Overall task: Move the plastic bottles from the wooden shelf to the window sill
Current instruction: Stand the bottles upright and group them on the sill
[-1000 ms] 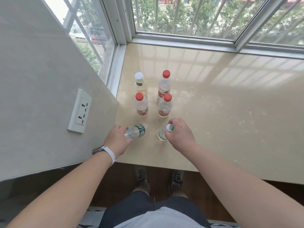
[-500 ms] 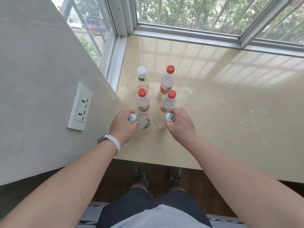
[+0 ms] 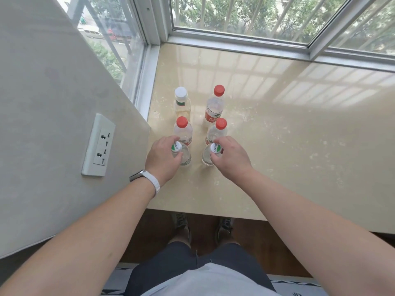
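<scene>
Several clear plastic bottles stand in two columns on the beige window sill [image 3: 288,146]. At the back are a white-capped bottle [image 3: 181,102] and a red-capped bottle [image 3: 214,107]. In front of them stand two more red-capped bottles, one on the left [image 3: 182,130] and one on the right [image 3: 217,131]. My left hand [image 3: 163,160] grips the neck of an upright bottle with a green-and-white cap [image 3: 181,154]. My right hand [image 3: 230,157] grips a second green-and-white-capped bottle [image 3: 208,155], also upright on the sill. The wooden shelf is out of view.
A grey wall with a white power socket [image 3: 98,146] borders the sill on the left. Window frames and glass [image 3: 245,18] enclose the sill at the back and left. The sill's front edge runs below my wrists; my shoes stand on the dark floor [image 3: 203,229].
My left hand has turned its bottle from lying tilted to upright and set it on the sill. The right hand's bottle stays standing; the view has shifted slightly closer.
</scene>
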The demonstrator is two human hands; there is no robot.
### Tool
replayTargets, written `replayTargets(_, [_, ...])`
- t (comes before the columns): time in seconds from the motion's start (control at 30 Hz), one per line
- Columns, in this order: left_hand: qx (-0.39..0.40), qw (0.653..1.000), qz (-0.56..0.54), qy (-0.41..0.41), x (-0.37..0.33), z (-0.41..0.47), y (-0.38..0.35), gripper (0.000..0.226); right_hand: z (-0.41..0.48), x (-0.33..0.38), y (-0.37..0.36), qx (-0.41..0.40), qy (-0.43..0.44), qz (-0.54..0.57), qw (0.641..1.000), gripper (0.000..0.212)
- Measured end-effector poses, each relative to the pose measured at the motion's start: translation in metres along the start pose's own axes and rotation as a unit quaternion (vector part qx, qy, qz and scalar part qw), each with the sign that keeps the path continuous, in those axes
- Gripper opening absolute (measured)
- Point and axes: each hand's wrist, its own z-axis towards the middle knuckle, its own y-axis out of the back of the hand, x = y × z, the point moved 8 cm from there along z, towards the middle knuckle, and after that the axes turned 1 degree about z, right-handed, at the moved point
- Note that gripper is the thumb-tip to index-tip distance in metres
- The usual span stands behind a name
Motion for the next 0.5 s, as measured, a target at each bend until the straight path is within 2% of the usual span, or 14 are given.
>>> replayTargets(0.27, [-0.014, 0.995, 0.065, -0.068, -0.016, -0.004, 0.001, 0.04, -0.004, 0.001, -0.003, 0.041, 0.04, -0.037, 0.998, 0.033])
replayTargets(0.37, [-0.011, 0.991, 0.07, -0.112, -0.022, -0.005, -0.001, 0.041, -0.004, -0.001, -0.001, 0.043, 0.033, -0.022, 0.998, 0.034])
replayTargets(0.5, [-0.024, 0.989, 0.085, -0.122, -0.022, -0.005, 0.003, 0.04, -0.002, -0.004, -0.004, 0.053, 0.023, -0.01, 0.998, 0.037])
